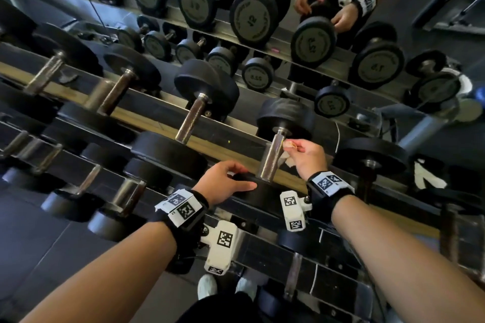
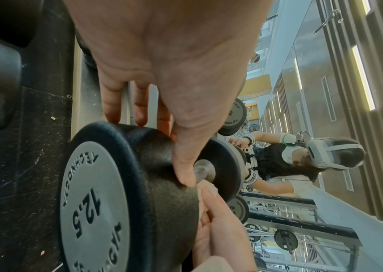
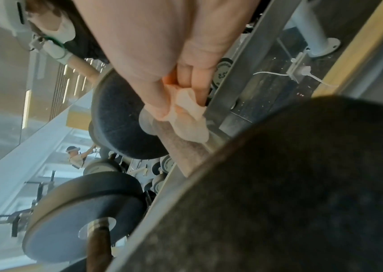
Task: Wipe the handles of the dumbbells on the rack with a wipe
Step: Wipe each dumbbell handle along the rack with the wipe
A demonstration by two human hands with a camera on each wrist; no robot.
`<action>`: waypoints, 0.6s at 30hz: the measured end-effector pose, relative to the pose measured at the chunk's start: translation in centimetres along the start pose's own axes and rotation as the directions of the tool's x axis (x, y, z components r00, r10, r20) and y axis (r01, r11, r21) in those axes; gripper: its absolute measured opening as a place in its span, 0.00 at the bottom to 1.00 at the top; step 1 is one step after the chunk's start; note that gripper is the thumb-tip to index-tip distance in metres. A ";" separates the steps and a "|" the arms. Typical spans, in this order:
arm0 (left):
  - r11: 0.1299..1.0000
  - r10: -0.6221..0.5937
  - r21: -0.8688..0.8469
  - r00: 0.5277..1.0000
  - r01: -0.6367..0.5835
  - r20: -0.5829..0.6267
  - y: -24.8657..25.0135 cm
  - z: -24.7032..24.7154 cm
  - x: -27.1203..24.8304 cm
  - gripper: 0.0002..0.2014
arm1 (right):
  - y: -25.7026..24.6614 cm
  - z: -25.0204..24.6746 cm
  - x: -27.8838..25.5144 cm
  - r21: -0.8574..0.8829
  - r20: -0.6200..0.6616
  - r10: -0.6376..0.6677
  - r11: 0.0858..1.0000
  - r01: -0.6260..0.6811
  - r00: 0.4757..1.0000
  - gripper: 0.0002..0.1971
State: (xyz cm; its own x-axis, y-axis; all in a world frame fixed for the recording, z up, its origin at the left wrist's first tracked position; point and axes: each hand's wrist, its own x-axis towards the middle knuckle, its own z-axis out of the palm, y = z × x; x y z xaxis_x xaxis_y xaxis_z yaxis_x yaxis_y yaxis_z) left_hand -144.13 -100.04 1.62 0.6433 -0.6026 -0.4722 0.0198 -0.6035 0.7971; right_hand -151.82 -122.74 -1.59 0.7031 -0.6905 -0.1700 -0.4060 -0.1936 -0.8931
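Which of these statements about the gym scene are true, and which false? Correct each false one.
1. The right hand pinches a wipe against a dumbbell handle. True.
2. The left hand holds a second wipe. False: it rests on the dumbbell's near head and holds no wipe.
3. That head's end plate reads 12,5. True.
4. The dumbbell is lifted clear of the rack. False: it lies on the rack.

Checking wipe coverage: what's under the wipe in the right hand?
The wipe lies against the dumbbell handle, pinched by the right hand. The metal beneath it is covered.
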 end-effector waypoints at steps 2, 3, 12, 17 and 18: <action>1.000 0.017 0.006 1.000 -0.017 0.005 -0.1 -0.1 0.1 0.19 | 0.1 0.2 -0.6 0.014 0.013 -0.009 1.000 0.009 1.000 0.05; 1.000 0.022 0.002 1.000 -0.022 0.005 -0.2 0.0 0.1 0.21 | 0.3 0.2 -1.2 0.012 0.036 -0.022 1.000 0.021 0.999 0.06; 0.998 0.061 0.029 0.998 -0.061 -0.001 -0.3 0.0 0.5 0.22 | 0.4 -1.4 -3.8 -0.015 0.128 0.029 1.000 -0.027 0.991 0.12; 0.997 0.073 0.034 0.997 -0.072 -0.013 -0.7 0.3 0.6 0.21 | -0.5 0.6 -5.4 0.004 0.075 -0.024 1.000 0.024 0.997 0.07; 0.996 0.079 0.044 0.997 -0.078 -0.013 -0.8 0.3 0.7 0.21 | -0.4 0.9 -6.2 -0.024 0.083 -0.040 0.999 0.042 0.996 0.07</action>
State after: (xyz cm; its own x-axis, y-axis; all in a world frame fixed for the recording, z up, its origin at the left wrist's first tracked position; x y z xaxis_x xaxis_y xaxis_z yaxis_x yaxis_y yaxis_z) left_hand -143.92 -100.16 0.55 0.6524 -0.6418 -0.4031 -0.0644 -0.5769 0.8142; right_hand -155.49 -117.75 -0.57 0.7648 -0.6218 -0.1687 -0.3901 -0.2386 -0.8893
